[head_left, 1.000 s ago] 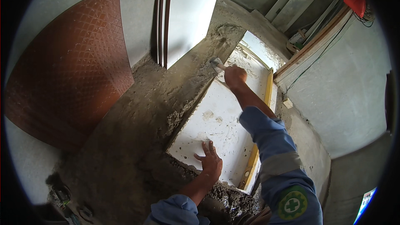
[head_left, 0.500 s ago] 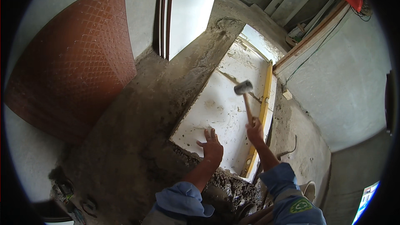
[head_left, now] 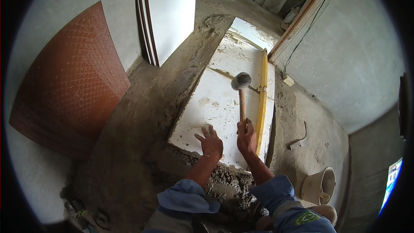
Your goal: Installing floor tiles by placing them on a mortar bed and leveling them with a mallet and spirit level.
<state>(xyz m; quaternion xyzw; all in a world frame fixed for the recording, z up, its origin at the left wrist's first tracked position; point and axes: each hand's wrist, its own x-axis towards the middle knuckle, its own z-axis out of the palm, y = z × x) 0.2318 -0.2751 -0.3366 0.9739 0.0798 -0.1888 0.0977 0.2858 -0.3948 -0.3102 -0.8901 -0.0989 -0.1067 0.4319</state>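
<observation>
My right hand (head_left: 247, 140) is wrapped round the wooden handle of a rubber mallet (head_left: 242, 99). Its dark and grey head appears over the white floor tiles; I cannot tell whether it touches them. With fingers spread, my left hand (head_left: 211, 142) rests on the near white tile (head_left: 220, 108), close to its front left corner. The tile's surface is smeared with mud-coloured mortar. A long yellow spirit level (head_left: 263, 90) lies along the right side of the tiles, just right of the mallet, crossing the joint between two of them.
Rough wet mortar (head_left: 230, 187) borders the near tile edge. At the right are a bucket (head_left: 318, 185) and a trowel-like tool (head_left: 297, 140) on the floor. White tiles (head_left: 170, 17) and a curved-looking brown patterned sheet (head_left: 73, 82) lean against the left wall. A cable (head_left: 308, 39) hangs beside a doorway.
My view has shifted, moving the scene left in the picture. The mallet, still in my right hand, has changed angle and stands more upright. My left hand stays spread on the tile.
</observation>
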